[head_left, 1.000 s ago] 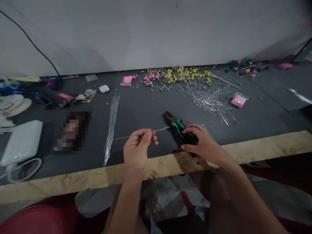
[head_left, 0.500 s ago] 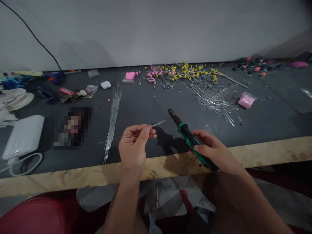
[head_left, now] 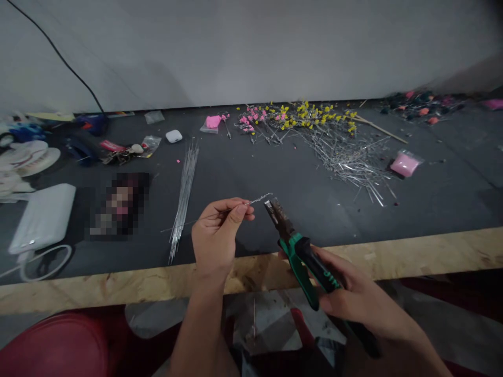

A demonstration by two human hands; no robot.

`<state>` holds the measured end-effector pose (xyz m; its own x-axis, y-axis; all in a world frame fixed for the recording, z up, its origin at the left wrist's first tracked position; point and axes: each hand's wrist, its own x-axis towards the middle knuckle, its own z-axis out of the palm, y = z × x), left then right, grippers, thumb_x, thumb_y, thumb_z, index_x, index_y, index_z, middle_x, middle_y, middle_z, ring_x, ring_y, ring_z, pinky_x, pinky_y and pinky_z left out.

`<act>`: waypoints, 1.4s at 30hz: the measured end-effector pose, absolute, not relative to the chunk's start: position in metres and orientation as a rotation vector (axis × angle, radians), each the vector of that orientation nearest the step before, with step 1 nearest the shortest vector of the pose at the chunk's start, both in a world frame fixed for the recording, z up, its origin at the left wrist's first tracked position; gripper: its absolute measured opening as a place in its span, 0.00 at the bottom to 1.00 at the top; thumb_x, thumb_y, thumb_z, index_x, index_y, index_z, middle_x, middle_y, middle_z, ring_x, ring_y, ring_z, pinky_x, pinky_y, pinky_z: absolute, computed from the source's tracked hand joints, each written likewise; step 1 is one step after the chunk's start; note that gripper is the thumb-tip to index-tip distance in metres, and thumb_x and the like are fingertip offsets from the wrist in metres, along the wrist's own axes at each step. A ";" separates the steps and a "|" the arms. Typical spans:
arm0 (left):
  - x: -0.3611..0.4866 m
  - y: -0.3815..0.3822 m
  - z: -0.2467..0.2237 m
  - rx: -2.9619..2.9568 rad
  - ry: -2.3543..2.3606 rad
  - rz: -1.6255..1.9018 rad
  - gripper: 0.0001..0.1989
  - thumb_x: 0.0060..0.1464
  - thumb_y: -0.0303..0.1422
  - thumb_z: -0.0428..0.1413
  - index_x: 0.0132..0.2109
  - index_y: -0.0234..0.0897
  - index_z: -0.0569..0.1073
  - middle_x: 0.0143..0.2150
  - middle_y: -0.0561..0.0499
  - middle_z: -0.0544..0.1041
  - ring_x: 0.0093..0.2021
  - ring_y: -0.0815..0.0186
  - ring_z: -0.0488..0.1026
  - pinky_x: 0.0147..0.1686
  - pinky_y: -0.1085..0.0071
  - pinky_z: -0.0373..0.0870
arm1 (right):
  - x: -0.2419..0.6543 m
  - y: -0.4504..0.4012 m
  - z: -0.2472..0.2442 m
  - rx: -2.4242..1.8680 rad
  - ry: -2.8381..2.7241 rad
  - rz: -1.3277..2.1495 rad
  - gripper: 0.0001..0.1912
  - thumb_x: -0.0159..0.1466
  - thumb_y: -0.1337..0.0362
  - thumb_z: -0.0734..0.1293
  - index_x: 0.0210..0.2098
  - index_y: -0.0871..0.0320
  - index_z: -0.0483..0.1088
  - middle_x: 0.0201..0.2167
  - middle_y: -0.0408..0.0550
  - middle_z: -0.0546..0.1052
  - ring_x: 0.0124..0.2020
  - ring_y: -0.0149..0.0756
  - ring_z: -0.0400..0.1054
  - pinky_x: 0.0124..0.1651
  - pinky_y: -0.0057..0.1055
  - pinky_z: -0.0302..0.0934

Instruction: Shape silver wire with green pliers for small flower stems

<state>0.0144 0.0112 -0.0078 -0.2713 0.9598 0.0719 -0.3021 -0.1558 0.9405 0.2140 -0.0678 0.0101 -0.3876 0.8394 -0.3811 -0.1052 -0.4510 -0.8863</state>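
Note:
Between thumb and fingertips, my left hand [head_left: 220, 230] pinches a thin metal wire [head_left: 261, 198]. The wire's twisted end sticks out to the right, and its straight tail runs left across a bundle of straight wires [head_left: 184, 196] on the table. My right hand [head_left: 349, 285] is wrapped round the handles of green-and-black pliers [head_left: 301, 256]. Their jaws are parted and point up and left, just beside the twisted wire end. Whether they touch the wire I cannot tell.
Behind lie wire stems with yellow and pink tips [head_left: 306, 115], loose wires [head_left: 353, 162] and a pink packet [head_left: 405, 163]. To the left are a white power bank [head_left: 43, 217], keys [head_left: 121, 154] and a white earbud case [head_left: 173, 136]. A wooden edge [head_left: 129, 288] runs along the table's front.
My right hand has moved down and turned the pliers, whose jaws have opened and come close to the twisted wire end. My left hand stays nearly in place with the wire.

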 end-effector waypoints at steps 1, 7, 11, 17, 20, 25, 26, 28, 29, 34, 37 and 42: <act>0.014 0.011 -0.008 0.920 1.083 1.629 0.04 0.47 0.29 0.64 0.32 0.36 0.76 0.32 0.52 0.79 0.29 0.71 0.76 0.30 0.75 0.77 | 0.212 -0.069 0.011 -1.150 -1.090 1.913 0.30 0.50 0.71 0.67 0.53 0.49 0.69 0.53 0.44 0.71 0.57 0.43 0.62 0.58 0.36 0.56; 0.017 0.009 -0.010 0.958 1.073 1.588 0.03 0.47 0.29 0.64 0.31 0.36 0.76 0.31 0.53 0.79 0.29 0.71 0.77 0.31 0.76 0.77 | 0.202 -0.072 0.011 -1.144 -1.206 1.895 0.35 0.53 0.74 0.65 0.58 0.46 0.63 0.61 0.41 0.62 0.63 0.39 0.54 0.58 0.31 0.55; 0.019 0.008 -0.010 0.927 1.064 1.550 0.04 0.47 0.30 0.64 0.32 0.36 0.76 0.30 0.53 0.79 0.29 0.70 0.77 0.30 0.75 0.77 | 0.197 -0.069 0.011 -1.166 -1.300 1.808 0.35 0.53 0.76 0.63 0.58 0.47 0.61 0.60 0.41 0.61 0.63 0.38 0.51 0.56 0.28 0.56; 0.019 0.008 -0.009 0.879 1.025 1.581 0.04 0.48 0.30 0.64 0.32 0.36 0.76 0.29 0.53 0.78 0.28 0.71 0.76 0.28 0.76 0.76 | 0.188 -0.063 0.018 -1.221 -1.447 1.699 0.30 0.51 0.80 0.59 0.51 0.50 0.64 0.39 0.40 0.67 0.43 0.32 0.63 0.44 0.25 0.59; 0.019 0.010 -0.008 0.861 1.033 1.609 0.04 0.47 0.30 0.64 0.31 0.37 0.76 0.29 0.53 0.78 0.28 0.71 0.76 0.28 0.77 0.75 | 0.183 -0.060 0.020 -1.279 -1.486 1.666 0.22 0.50 0.80 0.59 0.41 0.53 0.64 0.32 0.39 0.64 0.36 0.31 0.61 0.39 0.25 0.58; 0.026 0.008 -0.013 0.778 1.063 1.633 0.09 0.49 0.37 0.63 0.36 0.38 0.76 0.32 0.53 0.78 0.31 0.71 0.75 0.31 0.76 0.73 | 0.173 -0.050 0.020 -1.289 -1.515 1.590 0.18 0.49 0.79 0.59 0.37 0.55 0.63 0.33 0.40 0.65 0.34 0.31 0.60 0.39 0.28 0.57; 0.028 0.005 -0.014 0.774 1.039 1.598 0.13 0.49 0.40 0.62 0.40 0.39 0.75 0.36 0.51 0.78 0.35 0.70 0.76 0.35 0.74 0.73 | 0.172 -0.047 0.020 -1.267 -1.511 1.569 0.17 0.50 0.78 0.59 0.37 0.55 0.63 0.34 0.40 0.66 0.35 0.32 0.60 0.40 0.29 0.58; 0.034 -0.003 -0.015 0.807 0.938 1.439 0.22 0.47 0.47 0.61 0.46 0.40 0.74 0.45 0.46 0.77 0.44 0.64 0.75 0.43 0.69 0.73 | 0.167 -0.041 0.021 -1.182 -1.519 1.510 0.16 0.51 0.77 0.60 0.38 0.55 0.63 0.37 0.42 0.67 0.38 0.33 0.62 0.44 0.31 0.58; 0.035 -0.007 -0.014 0.836 0.882 1.336 0.25 0.45 0.48 0.62 0.48 0.40 0.73 0.48 0.44 0.76 0.47 0.61 0.74 0.46 0.67 0.72 | 0.164 -0.037 0.021 -1.132 -1.535 1.473 0.17 0.52 0.77 0.60 0.39 0.55 0.64 0.39 0.43 0.67 0.41 0.34 0.62 0.47 0.32 0.58; 0.026 -0.010 -0.006 0.913 0.815 1.206 0.17 0.43 0.35 0.65 0.41 0.40 0.71 0.51 0.44 0.75 0.52 0.56 0.71 0.52 0.60 0.68 | 0.141 -0.025 0.021 -0.986 -1.620 1.324 0.19 0.52 0.76 0.61 0.42 0.56 0.66 0.46 0.47 0.68 0.50 0.40 0.62 0.56 0.39 0.55; 0.020 -0.005 -0.002 0.963 0.952 1.271 0.10 0.43 0.28 0.63 0.33 0.38 0.69 0.42 0.47 0.78 0.47 0.60 0.74 0.47 0.65 0.70 | 0.127 -0.027 0.015 -1.041 -1.497 1.378 0.18 0.55 0.74 0.61 0.45 0.55 0.65 0.45 0.46 0.69 0.46 0.38 0.65 0.51 0.38 0.60; 0.023 -0.006 -0.002 0.885 0.986 1.238 0.12 0.41 0.25 0.63 0.31 0.38 0.66 0.34 0.51 0.78 0.38 0.63 0.76 0.40 0.66 0.73 | 0.121 -0.040 0.002 -1.175 -1.246 1.513 0.24 0.59 0.69 0.62 0.54 0.53 0.55 0.46 0.48 0.69 0.42 0.35 0.68 0.41 0.33 0.65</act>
